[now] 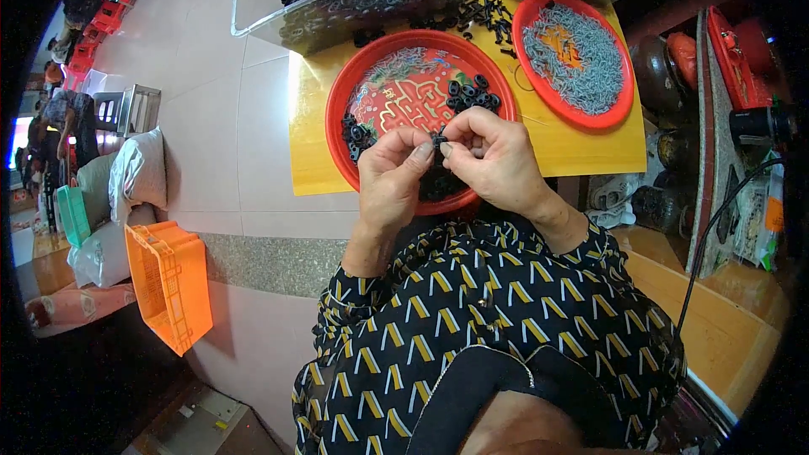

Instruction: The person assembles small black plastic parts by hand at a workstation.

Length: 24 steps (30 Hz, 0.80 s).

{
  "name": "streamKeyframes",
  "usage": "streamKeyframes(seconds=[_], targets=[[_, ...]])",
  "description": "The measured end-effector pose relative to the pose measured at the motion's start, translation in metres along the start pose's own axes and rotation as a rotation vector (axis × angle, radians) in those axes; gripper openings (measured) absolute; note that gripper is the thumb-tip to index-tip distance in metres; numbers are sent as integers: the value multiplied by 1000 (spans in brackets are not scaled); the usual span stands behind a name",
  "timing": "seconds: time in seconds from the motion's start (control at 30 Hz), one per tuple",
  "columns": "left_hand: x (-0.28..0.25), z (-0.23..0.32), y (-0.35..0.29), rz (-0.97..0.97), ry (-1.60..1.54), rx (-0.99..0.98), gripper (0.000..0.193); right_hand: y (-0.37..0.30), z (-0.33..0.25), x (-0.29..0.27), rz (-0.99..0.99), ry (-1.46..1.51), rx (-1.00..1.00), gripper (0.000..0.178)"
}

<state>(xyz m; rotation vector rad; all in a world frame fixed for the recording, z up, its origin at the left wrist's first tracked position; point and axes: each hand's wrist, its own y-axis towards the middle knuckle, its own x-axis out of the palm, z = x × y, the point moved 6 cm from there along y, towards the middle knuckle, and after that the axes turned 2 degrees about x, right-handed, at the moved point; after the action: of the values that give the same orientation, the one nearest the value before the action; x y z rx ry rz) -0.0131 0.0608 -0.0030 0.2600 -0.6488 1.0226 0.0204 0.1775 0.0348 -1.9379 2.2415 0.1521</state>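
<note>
My left hand (394, 177) and my right hand (493, 156) meet over the near rim of a big red plate (337, 109), fingertips pinched together on a small black part (438, 141). The plate carries clusters of small black rings (472, 94) at its right and left sides, plus a thin scatter of small grey metal pieces (396, 61). Both forearms come out of black sleeves patterned in yellow and white.
A second red plate (624, 101) heaped with small grey screws sits to the right on a yellow board (581, 147). Behind stand clear plastic bins (337, 8) of black parts. An orange crate (168, 282), white sacks (139, 173) and a green basket (74, 215) lie on the tiled floor at left.
</note>
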Motion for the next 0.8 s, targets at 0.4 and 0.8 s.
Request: streamKeyframes(seconds=[0.4,0.8], targets=[[3,-2,1,-28,-51,-5,8,-1,-3,-2,25,-20,-30,7],[6,1,-1,48,133,7,2,-2,3,2,-15,-18,-7,6]])
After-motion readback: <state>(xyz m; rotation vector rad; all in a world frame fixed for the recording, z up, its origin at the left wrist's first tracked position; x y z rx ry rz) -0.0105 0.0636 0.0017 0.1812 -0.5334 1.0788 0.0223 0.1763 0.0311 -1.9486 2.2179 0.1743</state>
